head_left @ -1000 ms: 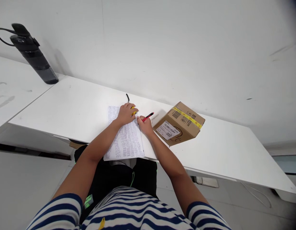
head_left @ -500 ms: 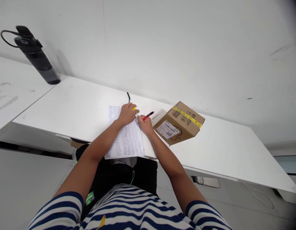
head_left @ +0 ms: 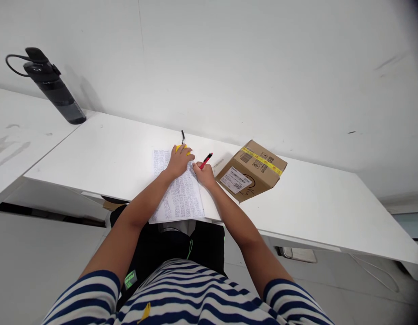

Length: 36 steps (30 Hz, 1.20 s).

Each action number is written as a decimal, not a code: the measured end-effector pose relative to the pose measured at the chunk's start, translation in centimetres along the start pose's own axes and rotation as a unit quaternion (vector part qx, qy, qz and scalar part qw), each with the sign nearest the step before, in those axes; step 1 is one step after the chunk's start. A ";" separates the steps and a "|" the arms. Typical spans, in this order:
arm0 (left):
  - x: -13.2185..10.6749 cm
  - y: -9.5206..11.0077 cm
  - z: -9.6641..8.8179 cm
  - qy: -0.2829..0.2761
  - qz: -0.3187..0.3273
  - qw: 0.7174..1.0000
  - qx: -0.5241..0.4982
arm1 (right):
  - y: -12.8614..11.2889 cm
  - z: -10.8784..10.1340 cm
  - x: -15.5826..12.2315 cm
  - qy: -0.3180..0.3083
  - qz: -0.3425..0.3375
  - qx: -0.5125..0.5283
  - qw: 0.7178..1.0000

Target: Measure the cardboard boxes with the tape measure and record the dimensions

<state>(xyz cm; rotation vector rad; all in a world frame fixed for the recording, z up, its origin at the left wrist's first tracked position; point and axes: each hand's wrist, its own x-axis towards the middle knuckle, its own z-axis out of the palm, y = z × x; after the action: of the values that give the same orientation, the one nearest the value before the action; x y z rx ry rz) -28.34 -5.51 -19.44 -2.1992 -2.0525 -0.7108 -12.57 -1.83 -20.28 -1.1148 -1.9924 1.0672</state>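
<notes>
head view: left hand [head_left: 179, 161] rests on the written page [head_left: 180, 198] at the worktop [head_left: 103, 153] near edge, fingers curled round a small yellow object [head_left: 179, 147]. right hand [head_left: 202, 174] fingers pinch a red pen [head_left: 206, 160], tip at the page's right margin. judged: writing step in hand; a further line calls for the page pinned flat. cardboard box [head_left: 251, 169] just right of the pen.

Honestly nothing's readable here: the handwriting on the sheet [head_left: 178, 198], the white shipping label [head_left: 235, 179] and barcodes [head_left: 245, 158] on the cardboard box [head_left: 263, 174] are all way too tiny.
</notes>
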 end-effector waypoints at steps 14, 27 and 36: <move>0.1 -2.1 -1.1 0.136 -0.057 0.988 -0.055 | -0.1 0.5 0.1 0.090 -0.094 -0.071 0.989; 0.5 -1.2 -5.3 0.250 -0.141 0.956 -0.054 | -0.4 1.0 1.3 0.033 -0.046 -0.086 0.995; -1.0 8.7 -15.0 0.122 -0.008 0.991 -0.045 | -0.8 1.0 0.1 0.066 -0.171 0.091 0.979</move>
<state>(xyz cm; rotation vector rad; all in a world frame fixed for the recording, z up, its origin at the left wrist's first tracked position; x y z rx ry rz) -24.41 -12.53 -4.07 -2.0209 -1.9547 -1.0360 -13.70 -2.39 -20.07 -0.6972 -1.8531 0.9448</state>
